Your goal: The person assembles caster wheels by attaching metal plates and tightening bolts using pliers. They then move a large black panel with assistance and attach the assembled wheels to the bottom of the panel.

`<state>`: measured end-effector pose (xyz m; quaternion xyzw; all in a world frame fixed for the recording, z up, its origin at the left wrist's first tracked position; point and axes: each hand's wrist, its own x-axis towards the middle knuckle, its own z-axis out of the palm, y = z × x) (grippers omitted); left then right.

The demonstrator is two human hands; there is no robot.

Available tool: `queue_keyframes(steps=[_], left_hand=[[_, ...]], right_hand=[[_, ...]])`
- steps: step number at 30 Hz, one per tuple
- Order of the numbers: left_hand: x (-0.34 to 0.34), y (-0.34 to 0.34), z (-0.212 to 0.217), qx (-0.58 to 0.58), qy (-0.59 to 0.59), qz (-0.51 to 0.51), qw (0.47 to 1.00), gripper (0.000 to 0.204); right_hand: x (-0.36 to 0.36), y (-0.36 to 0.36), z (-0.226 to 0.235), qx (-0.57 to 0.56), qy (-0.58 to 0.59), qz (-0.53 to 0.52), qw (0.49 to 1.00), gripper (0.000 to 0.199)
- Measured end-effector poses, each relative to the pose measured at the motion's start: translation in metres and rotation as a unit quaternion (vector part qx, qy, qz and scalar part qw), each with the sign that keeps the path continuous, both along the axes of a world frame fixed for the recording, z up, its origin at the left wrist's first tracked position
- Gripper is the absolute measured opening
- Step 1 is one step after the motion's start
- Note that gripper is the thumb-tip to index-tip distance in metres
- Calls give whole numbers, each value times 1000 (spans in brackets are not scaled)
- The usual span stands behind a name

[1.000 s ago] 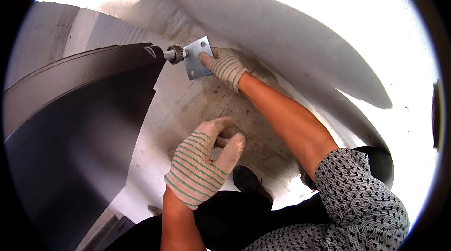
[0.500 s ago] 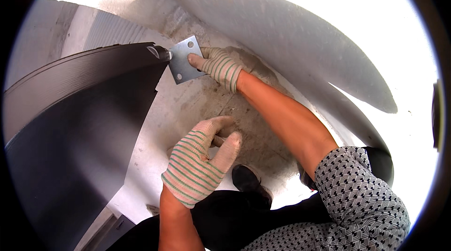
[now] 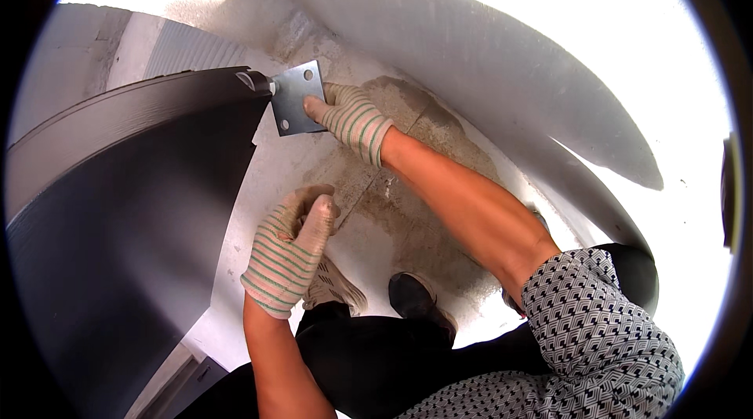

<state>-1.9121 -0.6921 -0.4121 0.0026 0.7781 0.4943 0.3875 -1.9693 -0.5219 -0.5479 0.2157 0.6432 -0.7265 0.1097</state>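
Note:
A flat silver metal plate with round holes near its corners stands against the end of a dark brown panel. A short metal fitting sits between the plate and the panel's top corner. My right hand, in a green-striped knit glove, grips the plate by its right edge, thumb on the near face and fingers behind. Lower down and closer to me, my left hand is gloved alike. Its fingers are curled toward the thumb, and whatever may be between them is hidden.
A smooth grey surface runs along the right side. Below is a stained concrete floor, with my dark shoe and a light patterned shoe on it. Ribbed grey material lies behind the panel.
My left hand has drawn left and slightly up, its thumb and fingers now closer together. The plate, my right hand and the panel's end have shifted slightly left. The light shoe has come into sight.

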Motion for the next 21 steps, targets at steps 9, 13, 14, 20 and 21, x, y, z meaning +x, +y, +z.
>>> queue_keyframes(steps=[9, 13, 14, 20, 21], left_hand=[[-19, 13, -98, 89, -137, 87, 983, 64], [-33, 16, -137, 230, -213, 223, 923, 57], [-36, 17, -143, 263, -220, 255, 904, 53], [-34, 41, -142, 333, -204, 326, 861, 47], [-33, 42, -143, 349, -211, 336, 849, 45]], right_hand=[[0, -1, 2, -65, -28, 8, 997, 37], [8, -1, 6, -106, -32, 18, 994, 39], [9, 0, -1, -125, -13, 22, 992, 39], [12, 8, -2, -82, 13, 46, 996, 34], [12, 7, 3, -73, 37, 34, 996, 32]])
